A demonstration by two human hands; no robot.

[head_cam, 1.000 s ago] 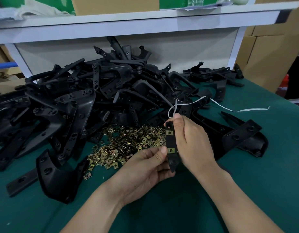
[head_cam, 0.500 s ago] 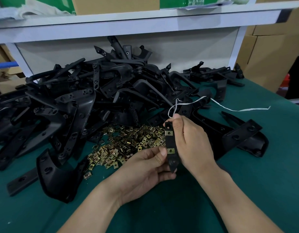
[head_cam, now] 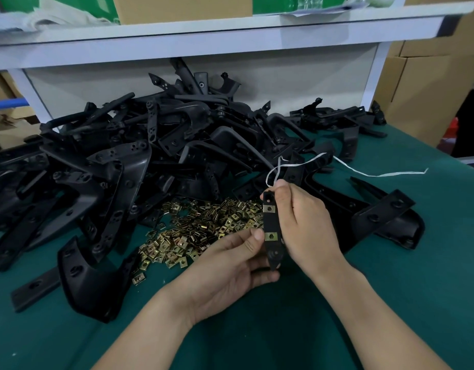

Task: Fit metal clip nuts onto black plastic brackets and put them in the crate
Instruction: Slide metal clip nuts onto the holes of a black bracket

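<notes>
Both hands hold one narrow black plastic bracket [head_cam: 272, 224] upright above the green table. Two brass clip nuts sit on it, an upper clip nut [head_cam: 268, 208] and a lower clip nut [head_cam: 270, 236]. My right hand [head_cam: 306, 222] grips the bracket from the right along its upper half. My left hand [head_cam: 238, 265] holds its lower end, thumb tip beside the lower clip nut. A heap of loose clip nuts [head_cam: 201, 228] lies just left of the hands. The crate is not in view.
A big pile of black brackets [head_cam: 155, 156] fills the back and left of the green table [head_cam: 390, 303]. More brackets [head_cam: 382, 217] lie to the right. A white string [head_cam: 364, 170] trails across them. A white shelf [head_cam: 203, 36] with boxes overhangs the back.
Almost nothing has moved; both hands keep the same hold on the bracket, which has shifted only very slightly.
</notes>
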